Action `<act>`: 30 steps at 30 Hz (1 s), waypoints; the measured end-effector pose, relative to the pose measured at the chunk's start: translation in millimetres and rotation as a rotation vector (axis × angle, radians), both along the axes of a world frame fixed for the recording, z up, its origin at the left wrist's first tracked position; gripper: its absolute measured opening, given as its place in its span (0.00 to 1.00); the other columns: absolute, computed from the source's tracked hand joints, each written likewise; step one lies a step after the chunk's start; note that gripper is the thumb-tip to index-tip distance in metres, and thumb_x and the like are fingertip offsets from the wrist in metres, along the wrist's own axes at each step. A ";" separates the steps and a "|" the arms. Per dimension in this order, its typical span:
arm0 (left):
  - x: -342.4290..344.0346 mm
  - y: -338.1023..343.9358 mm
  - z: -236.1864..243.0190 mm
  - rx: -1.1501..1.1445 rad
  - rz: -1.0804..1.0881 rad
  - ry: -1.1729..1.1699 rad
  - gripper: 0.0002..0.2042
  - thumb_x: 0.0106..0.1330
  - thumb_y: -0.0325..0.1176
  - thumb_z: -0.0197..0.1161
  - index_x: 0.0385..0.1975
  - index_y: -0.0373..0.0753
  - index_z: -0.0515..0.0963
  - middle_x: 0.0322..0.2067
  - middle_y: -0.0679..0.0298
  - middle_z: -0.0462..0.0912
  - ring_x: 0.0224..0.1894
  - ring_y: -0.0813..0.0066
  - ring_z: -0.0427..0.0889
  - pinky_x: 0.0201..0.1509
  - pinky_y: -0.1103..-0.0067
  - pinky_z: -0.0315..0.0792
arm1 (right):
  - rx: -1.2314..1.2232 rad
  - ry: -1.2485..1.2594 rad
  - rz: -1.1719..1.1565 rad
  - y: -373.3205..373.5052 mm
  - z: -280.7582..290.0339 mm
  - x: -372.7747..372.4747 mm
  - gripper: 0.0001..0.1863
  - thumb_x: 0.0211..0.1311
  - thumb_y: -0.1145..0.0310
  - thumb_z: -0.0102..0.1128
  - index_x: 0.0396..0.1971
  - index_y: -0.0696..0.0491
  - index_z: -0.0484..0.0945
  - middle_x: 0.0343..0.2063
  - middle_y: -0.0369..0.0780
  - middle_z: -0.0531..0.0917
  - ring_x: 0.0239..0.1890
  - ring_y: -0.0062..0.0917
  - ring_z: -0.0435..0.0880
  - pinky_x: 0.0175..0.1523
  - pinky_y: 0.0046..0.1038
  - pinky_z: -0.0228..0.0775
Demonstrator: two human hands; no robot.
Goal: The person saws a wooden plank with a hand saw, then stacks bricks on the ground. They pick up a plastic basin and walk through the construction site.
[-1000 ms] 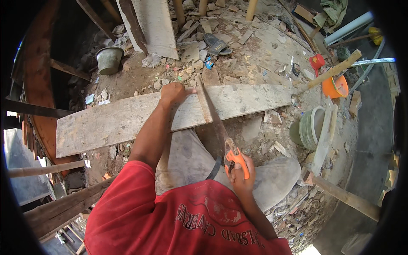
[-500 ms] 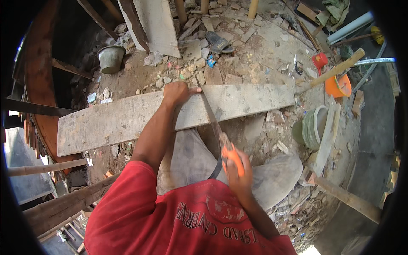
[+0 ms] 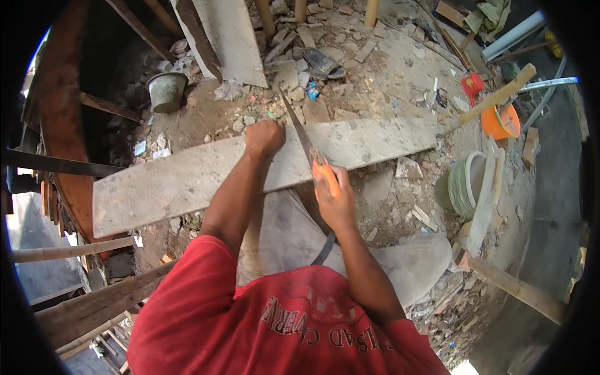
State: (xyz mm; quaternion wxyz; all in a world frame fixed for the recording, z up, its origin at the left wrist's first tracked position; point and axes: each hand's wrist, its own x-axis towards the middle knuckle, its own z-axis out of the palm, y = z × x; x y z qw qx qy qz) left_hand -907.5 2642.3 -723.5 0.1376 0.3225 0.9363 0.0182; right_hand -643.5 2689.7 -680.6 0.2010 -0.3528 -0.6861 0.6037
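A long pale plank (image 3: 162, 187), worn and speckled, lies crosswise in front of me over my bent legs. My left hand (image 3: 264, 136) grips its far edge a little left of the middle. Just right of those fingers, a hand saw (image 3: 302, 134) lies across the board at a slant, its tip past the far edge. My right hand (image 3: 333, 199) is closed on the saw's orange handle, over the near edge of the board.
Rubble (image 3: 325, 106) covers the ground. A grey bucket (image 3: 165, 94), a dark sandal (image 3: 323, 64) and an upright board stand or lie beyond. At right are a red scoop (image 3: 472, 84), orange bucket (image 3: 500, 125) and green pail (image 3: 456, 187). Poles (image 3: 512, 287) jut from both sides.
My right hand and the saw have pushed forward and up, sending the blade tip farther beyond the plank's far edge. My left hand stays on the plank.
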 end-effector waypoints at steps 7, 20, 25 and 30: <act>-15.3 -4.3 -28.5 0.038 0.033 -0.058 0.28 0.78 0.50 0.45 0.41 0.31 0.86 0.44 0.41 0.87 0.49 0.42 0.86 0.56 0.56 0.77 | 0.085 0.027 0.113 -31.6 12.7 104.1 0.17 0.75 0.66 0.57 0.58 0.57 0.74 0.44 0.45 0.85 0.43 0.29 0.85 0.47 0.33 0.77; -11.4 0.7 -26.2 0.024 0.052 -0.036 0.26 0.76 0.51 0.46 0.43 0.32 0.85 0.45 0.42 0.87 0.51 0.44 0.86 0.58 0.57 0.75 | 0.060 -0.006 0.035 -40.8 25.2 99.1 0.17 0.74 0.68 0.57 0.58 0.57 0.75 0.44 0.49 0.84 0.48 0.39 0.85 0.52 0.35 0.76; -11.4 14.5 -21.1 0.053 0.082 -0.068 0.25 0.75 0.48 0.49 0.42 0.32 0.86 0.45 0.42 0.87 0.51 0.44 0.86 0.58 0.58 0.76 | 0.053 -0.118 0.029 2.7 11.0 -7.1 0.14 0.75 0.66 0.57 0.54 0.57 0.74 0.39 0.44 0.84 0.40 0.24 0.84 0.45 0.28 0.76; -15.4 -2.7 -19.7 -0.006 0.106 -0.102 0.23 0.74 0.46 0.50 0.42 0.32 0.86 0.47 0.42 0.87 0.51 0.45 0.87 0.57 0.58 0.77 | -0.036 -0.058 0.104 -43.0 30.6 120.5 0.17 0.76 0.66 0.56 0.57 0.59 0.75 0.33 0.39 0.82 0.33 0.20 0.82 0.40 0.24 0.75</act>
